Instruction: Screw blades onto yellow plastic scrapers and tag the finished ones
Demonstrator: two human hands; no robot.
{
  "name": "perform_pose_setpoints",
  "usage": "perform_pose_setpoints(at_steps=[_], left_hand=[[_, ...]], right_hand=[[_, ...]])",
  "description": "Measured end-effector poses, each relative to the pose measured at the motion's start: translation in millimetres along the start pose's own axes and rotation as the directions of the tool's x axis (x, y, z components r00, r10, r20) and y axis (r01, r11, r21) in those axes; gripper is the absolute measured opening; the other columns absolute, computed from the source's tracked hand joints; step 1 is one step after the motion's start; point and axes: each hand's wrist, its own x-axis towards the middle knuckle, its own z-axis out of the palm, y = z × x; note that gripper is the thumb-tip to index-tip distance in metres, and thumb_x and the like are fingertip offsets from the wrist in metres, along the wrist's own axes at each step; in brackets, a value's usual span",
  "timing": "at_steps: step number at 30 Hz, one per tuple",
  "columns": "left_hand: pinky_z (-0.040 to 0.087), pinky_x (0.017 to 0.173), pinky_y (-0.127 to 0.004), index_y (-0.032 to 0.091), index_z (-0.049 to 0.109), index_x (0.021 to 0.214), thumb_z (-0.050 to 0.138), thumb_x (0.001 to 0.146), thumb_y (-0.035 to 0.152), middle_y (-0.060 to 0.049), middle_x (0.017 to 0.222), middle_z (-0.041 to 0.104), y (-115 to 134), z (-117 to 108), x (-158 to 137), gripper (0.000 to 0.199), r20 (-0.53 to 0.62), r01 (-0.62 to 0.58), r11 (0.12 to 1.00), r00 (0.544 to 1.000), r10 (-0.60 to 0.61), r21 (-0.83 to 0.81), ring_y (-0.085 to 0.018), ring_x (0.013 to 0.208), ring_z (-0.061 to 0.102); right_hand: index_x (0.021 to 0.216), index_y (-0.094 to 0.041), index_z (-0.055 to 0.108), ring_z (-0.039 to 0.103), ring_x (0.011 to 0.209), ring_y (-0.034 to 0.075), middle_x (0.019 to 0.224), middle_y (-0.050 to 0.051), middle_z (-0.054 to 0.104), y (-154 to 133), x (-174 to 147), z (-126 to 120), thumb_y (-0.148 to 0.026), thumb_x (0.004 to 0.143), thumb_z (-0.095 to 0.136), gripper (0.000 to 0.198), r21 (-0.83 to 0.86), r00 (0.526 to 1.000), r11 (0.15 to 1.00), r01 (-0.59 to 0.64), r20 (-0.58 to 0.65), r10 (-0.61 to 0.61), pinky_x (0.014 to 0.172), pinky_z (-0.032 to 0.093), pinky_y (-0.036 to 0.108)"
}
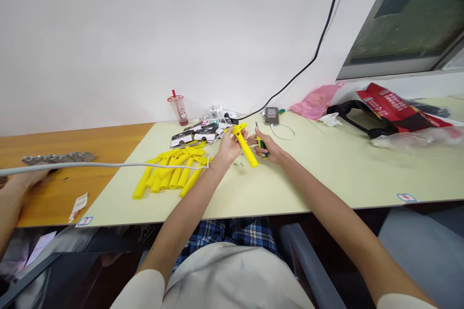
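My left hand (pixel 231 145) is closed around the head end of a yellow plastic handle (pixel 248 152), whose tube tilts down to the right. In my right hand (pixel 270 147) is a screwdriver with a green and yellow grip (pixel 262 147), held just to the right of the handle. Its tip seems to point up and away from the yellow piece. Several small screws (pixel 235 164) lie on the table below the handle. Left of my left forearm rests a pile of similar yellow handles (pixel 174 166).
Behind the pile are black-and-white boxes (pixel 205 133) and a plastic cup with a red straw (pixel 179 110). A small screen device (pixel 271 115) with a white cable stands behind my right hand. A pink bag (pixel 317 101) and red package (pixel 393 106) lie right. Another person's hand (pixel 27 181) is at left.
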Motion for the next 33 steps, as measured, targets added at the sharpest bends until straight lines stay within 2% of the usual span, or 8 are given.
perform_pose_setpoints(at_steps=[3,6,11,14,18,24,28,33], left_hand=[[0.065,0.104,-0.038,0.021,0.069,0.118,0.070,0.103,0.034,-0.013,0.124,0.074,-0.3,-3.0,8.5,0.020,-0.012,-0.068,0.995,0.998,0.069,0.073,-0.021,0.111,0.077],[0.061,0.107,-0.033,0.020,0.070,0.116,0.072,0.103,0.037,-0.013,0.128,0.075,-0.6,-8.9,8.8,0.021,0.041,-0.139,0.972,0.990,0.134,0.188,-0.019,0.116,0.075],[0.053,0.114,-0.035,0.019,0.073,0.115,0.074,0.101,0.043,-0.013,0.130,0.078,12.4,-34.5,2.5,0.029,0.149,-0.251,0.851,0.968,0.204,0.461,-0.020,0.123,0.073],[0.053,0.114,-0.040,0.018,0.076,0.115,0.073,0.101,0.046,-0.014,0.125,0.080,29.1,-56.5,0.0,0.031,0.176,-0.301,0.691,0.953,0.248,0.657,-0.023,0.119,0.073],[0.055,0.106,-0.040,0.019,0.077,0.105,0.076,0.097,0.038,-0.012,0.115,0.081,42.2,-82.0,-3.9,0.021,0.253,-0.353,0.404,0.926,0.281,0.844,-0.025,0.109,0.073],[0.053,0.108,-0.044,0.019,0.078,0.106,0.074,0.092,0.018,-0.011,0.113,0.080,27.2,-99.0,-9.1,0.014,0.343,-0.360,0.029,0.908,0.239,0.932,-0.027,0.104,0.071],[0.053,0.109,-0.045,0.019,0.079,0.110,0.074,0.095,0.019,-0.013,0.117,0.078,18.2,-99.0,-10.0,0.017,0.383,-0.365,-0.125,0.904,0.191,0.923,-0.029,0.108,0.071],[0.050,0.113,-0.046,0.019,0.080,0.106,0.072,0.097,0.020,-0.014,0.116,0.076,16.5,-97.7,-7.9,0.012,0.417,-0.375,-0.228,0.892,0.174,0.898,-0.031,0.114,0.069]], right_hand=[[0.090,-0.018,0.073,0.021,0.039,0.001,0.088,0.009,0.084,4.1,-2.5,7.9,-0.072,0.074,0.095,0.060,-0.059,0.998,0.998,0.011,0.059,-0.008,0.033,0.028,0.020],[0.093,-0.019,0.074,0.024,0.038,0.002,0.078,0.004,0.081,4.1,-4.4,12.9,-0.064,0.070,0.100,0.056,-0.099,0.995,0.994,0.033,0.098,-0.024,0.035,0.030,0.021],[0.093,-0.018,0.075,0.040,0.043,0.005,0.078,0.004,0.081,-4.5,-5.9,14.4,-0.055,0.069,0.100,0.050,-0.130,0.996,0.987,0.094,0.007,-0.094,0.035,0.027,0.020],[0.096,-0.020,0.073,0.036,0.042,0.003,0.086,0.003,0.084,-7.5,-6.3,13.4,-0.048,0.069,0.100,0.047,-0.107,0.991,0.987,0.121,-0.036,-0.126,0.036,0.029,0.020],[0.102,-0.024,0.071,0.030,0.041,0.003,0.097,0.004,0.086,-6.0,-4.9,11.8,-0.043,0.069,0.098,0.047,-0.024,0.981,0.988,0.154,-0.118,-0.155,0.037,0.034,0.022],[0.093,-0.022,0.070,0.035,0.043,0.004,0.086,0.002,0.080,2.2,3.5,2.0,-0.048,0.068,0.099,0.047,-0.034,0.952,0.988,0.153,-0.263,-0.157,0.036,0.033,0.021],[0.093,-0.021,0.072,0.052,0.054,0.010,0.082,0.001,0.076,9.4,10.0,-5.3,-0.056,0.067,0.098,0.051,-0.058,0.940,0.991,0.123,-0.313,-0.135,0.040,0.042,0.022],[0.090,-0.021,0.071,0.054,0.058,0.012,0.078,0.001,0.074,14.0,14.2,-6.6,-0.057,0.065,0.095,0.049,-0.091,0.940,0.990,0.110,-0.315,-0.133,0.044,0.043,0.024]])
